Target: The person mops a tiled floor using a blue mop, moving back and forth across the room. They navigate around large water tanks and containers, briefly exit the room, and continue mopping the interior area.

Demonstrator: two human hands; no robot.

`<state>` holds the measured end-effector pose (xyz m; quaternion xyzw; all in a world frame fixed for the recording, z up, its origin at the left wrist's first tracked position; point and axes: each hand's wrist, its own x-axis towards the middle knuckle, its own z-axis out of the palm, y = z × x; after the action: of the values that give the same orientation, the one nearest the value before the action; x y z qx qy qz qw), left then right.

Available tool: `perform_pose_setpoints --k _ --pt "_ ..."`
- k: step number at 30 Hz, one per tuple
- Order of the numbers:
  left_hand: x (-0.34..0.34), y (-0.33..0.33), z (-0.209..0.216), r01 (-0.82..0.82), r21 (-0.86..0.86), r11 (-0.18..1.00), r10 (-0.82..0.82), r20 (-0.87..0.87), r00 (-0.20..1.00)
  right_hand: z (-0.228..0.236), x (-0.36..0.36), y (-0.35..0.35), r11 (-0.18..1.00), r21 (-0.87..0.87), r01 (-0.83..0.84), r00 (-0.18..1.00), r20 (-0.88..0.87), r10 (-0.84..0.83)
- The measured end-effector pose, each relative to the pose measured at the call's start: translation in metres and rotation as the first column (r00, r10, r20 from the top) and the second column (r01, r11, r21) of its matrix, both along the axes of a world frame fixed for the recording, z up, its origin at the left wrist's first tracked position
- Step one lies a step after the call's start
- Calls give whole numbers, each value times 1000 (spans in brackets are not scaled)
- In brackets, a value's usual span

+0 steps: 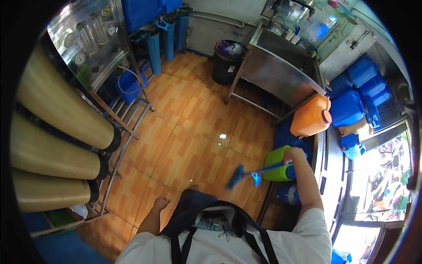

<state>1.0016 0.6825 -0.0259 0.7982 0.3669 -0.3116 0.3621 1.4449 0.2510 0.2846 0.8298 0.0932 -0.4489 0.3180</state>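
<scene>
My right hand (293,155) is closed round the stick of a blue long-handled floor cleaning tool (268,167). Its crosswise head is down by the tiled floor, slightly blurred, and I cannot tell whether it is a brush or a mop. A lighter blue piece hangs from the stick near the head. Behind the stick and my right hand stands a lime-green jerrycan (276,163). My left hand (161,202) hangs low at my left side, fingers curled, with nothing visible in it.
A steel sink (281,75) and a black bin (226,66) are at the back. An orange jerrycan (310,116) and blue jerrycans (347,108) line the right. Large tan cylinders (57,158) fill a metal rack (118,156) on the left. Wood-patterned tiles (189,132) cover the floor.
</scene>
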Motion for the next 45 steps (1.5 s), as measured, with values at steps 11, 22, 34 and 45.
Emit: perform_pose_setpoints --k 11,22,34,45 --pt "-7 76 11 -72 58 996 69 53 996 -212 -11 98 437 719 541 765 -203 -612" --pt "-47 34 -1 -24 87 996 21 29 999 -264 -143 -1 477 736 481 803 -150 -577" --pt "-92 -108 -14 -14 -78 997 22 97 995 -56 -438 -358 601 246 761 643 -157 -749" --pt "-205 -112 -20 -61 41 997 62 -24 998 -76 -306 -254 976 -170 -135 941 -330 72"
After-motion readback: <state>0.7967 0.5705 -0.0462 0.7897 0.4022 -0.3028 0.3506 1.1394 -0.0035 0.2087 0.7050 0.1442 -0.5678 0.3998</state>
